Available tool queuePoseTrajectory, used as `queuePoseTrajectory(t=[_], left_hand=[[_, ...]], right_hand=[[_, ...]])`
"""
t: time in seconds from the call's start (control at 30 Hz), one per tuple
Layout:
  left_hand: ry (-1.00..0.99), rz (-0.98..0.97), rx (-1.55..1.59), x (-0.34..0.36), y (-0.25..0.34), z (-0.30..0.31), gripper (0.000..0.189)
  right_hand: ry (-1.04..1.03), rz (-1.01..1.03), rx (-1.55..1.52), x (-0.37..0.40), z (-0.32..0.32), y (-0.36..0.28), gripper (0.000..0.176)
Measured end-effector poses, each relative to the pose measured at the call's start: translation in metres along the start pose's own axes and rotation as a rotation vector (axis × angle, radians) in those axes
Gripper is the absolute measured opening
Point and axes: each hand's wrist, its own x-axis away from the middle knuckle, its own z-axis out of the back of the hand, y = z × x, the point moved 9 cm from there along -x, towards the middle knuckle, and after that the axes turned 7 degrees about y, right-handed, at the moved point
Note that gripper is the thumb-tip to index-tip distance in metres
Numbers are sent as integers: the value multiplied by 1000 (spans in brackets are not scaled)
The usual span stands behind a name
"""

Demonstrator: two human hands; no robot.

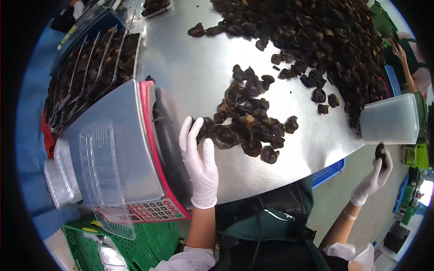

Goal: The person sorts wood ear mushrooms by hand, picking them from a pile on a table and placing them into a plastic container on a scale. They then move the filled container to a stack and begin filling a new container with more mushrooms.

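My left hand, in a white glove, rests on the metal table at the left edge of a small pile of wood ear mushrooms. Its fingers are spread and the fingertips touch the nearest pieces. My right hand, also gloved, is raised past the table's right edge, below a translucent plastic tub. Between its thumb and fingers is one dark wood ear mushroom. A far larger heap of wood ear mushrooms covers the back right of the table.
A red-edged weighing scale with a clear plastic tray on its plate stands left of my left hand. Filled trays are lined up behind it. A green crate sits below. Another person's arm shows at far right.
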Motion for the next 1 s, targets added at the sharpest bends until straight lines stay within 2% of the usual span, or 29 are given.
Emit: queuePoseTrajectory(t=[0.07,0.1,0.17,0.2,0.27,0.33,0.37,0.4,0.47,0.57,0.7,0.73,0.8,0.93,0.97,1.0], left_hand=[[-26,-26,-33,1,4,-6,39],[-34,-39,-78,2,5,-8,39],[-43,-69,-164,1,7,-11,41],[-48,-78,-164,1,8,-13,41],[-37,-82,-171,3,9,-11,42],[-36,-61,-143,3,8,-10,43],[-37,-64,-114,3,8,-10,46],[-34,-65,-86,3,8,-9,50],[-29,-69,-87,4,9,-7,56],[-20,-83,-103,5,7,-6,61],[-22,-94,-117,2,11,-9,66],[-23,-88,-136,2,10,-11,67],[-35,-93,-148,3,12,-12,67],[-38,-115,-158,4,14,-14,68],[-34,-103,-136,4,15,-14,69],[-30,-92,-114,4,15,-13,70]], right_hand=[[-142,-200,247,10,58,81,35],[-126,-204,256,20,74,93,35],[-315,110,838,38,73,96,34],[-307,103,837,36,62,84,34],[-316,-183,343,36,8,44,32],[-491,-106,222,45,-59,7,31],[-600,0,178,61,-97,-10,37],[-723,243,112,86,-133,-27,56],[-917,387,207,117,-189,-59,74],[-908,355,134,143,-231,-69,85],[-1004,354,-65,186,-265,-114,81],[-997,428,-13,194,-268,-126,77],[-1017,449,-58,200,-273,-133,73],[-1000,417,-81,170,-263,-130,74],[-989,361,-168,159,-264,-125,74],[-915,379,-192,139,-264,-125,69]])
